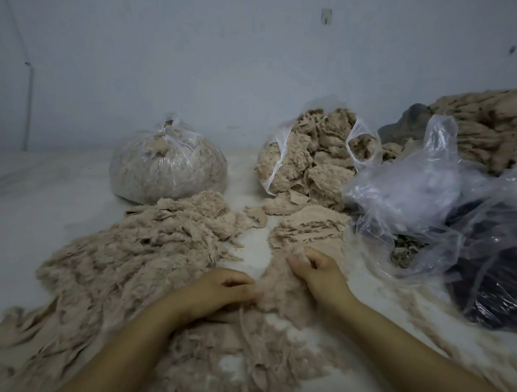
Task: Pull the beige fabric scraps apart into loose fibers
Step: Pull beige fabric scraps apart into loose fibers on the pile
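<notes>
Grip: left hand (pixel 222 286) and right hand (pixel 316 268) each pinch 1 beige fabric scrap (pixel 280 285) between them, near the floor's (pixel 44 192) near edge. Loose fibers (pixel 130 249) lie left; 2 filled plastic bags (pixel 166 165) stand beyond.

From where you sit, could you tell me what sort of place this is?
Probably a bare floor used for textile-waste sorting: a tied bag of fibers, an open bag of scraps and loose fiber heaps before a plain wall.

Honestly nothing to read here: no labels, brands, numbers or signs show up on any of the plastic bags (pixel 406 184), the fabric or the wall.
</notes>
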Action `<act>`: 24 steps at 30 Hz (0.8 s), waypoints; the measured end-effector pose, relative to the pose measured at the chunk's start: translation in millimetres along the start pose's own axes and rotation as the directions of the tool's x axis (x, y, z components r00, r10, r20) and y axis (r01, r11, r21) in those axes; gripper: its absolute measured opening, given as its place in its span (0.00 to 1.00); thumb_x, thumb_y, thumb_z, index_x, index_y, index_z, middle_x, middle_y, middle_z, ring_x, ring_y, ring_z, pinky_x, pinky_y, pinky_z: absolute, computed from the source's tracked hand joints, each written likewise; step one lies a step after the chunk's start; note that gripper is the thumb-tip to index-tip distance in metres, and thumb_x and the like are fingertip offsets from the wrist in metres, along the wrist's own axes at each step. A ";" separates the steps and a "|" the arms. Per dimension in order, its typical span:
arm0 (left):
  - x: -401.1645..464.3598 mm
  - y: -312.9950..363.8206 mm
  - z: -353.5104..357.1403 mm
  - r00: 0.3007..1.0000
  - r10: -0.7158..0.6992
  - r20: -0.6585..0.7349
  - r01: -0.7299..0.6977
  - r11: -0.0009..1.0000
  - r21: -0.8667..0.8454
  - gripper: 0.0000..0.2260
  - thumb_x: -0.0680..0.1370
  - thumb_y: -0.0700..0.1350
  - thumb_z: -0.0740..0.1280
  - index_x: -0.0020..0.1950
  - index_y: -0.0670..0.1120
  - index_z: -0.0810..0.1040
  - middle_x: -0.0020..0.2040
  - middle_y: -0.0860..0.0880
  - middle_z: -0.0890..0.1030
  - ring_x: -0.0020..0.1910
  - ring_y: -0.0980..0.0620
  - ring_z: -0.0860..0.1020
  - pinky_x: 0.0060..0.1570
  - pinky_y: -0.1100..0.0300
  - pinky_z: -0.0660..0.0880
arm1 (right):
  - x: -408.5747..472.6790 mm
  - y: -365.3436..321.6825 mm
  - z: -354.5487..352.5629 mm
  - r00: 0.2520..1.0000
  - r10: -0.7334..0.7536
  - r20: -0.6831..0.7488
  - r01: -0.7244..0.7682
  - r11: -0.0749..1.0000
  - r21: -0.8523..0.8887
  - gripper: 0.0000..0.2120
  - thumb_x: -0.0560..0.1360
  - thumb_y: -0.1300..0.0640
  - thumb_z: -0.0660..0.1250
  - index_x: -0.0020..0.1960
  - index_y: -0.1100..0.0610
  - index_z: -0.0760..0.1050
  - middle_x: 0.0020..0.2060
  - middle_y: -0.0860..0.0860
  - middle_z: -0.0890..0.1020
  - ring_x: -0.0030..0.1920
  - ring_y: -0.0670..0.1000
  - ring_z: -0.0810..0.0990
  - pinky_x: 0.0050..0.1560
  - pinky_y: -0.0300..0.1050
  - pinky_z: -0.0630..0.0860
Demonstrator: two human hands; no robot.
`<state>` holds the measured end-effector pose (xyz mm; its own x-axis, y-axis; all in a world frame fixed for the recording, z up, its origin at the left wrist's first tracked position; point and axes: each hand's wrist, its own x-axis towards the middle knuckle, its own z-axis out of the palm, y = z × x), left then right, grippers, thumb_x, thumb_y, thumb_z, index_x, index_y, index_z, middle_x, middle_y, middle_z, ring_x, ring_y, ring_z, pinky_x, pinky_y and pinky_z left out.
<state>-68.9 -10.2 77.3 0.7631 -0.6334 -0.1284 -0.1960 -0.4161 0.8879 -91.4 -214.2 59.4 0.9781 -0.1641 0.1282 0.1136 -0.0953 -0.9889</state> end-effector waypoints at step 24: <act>45.0 13.1 28.1 0.888 -0.318 -0.332 -0.177 0.431 -0.885 0.13 0.81 0.43 0.58 0.53 0.36 0.79 0.45 0.37 0.83 0.39 0.42 0.82 0.37 0.52 0.80 | -13.2 18.5 15.6 0.923 -0.376 0.076 0.383 0.894 -0.231 0.17 0.79 0.58 0.63 0.63 0.41 0.67 0.43 0.42 0.84 0.41 0.42 0.83 0.41 0.35 0.77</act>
<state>-54.4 -62.5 70.7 0.9446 -0.2132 -0.2497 0.3256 0.5103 0.7960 -99.5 -198.5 38.2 0.8737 -0.0412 0.4846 0.4360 -0.3751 -0.8180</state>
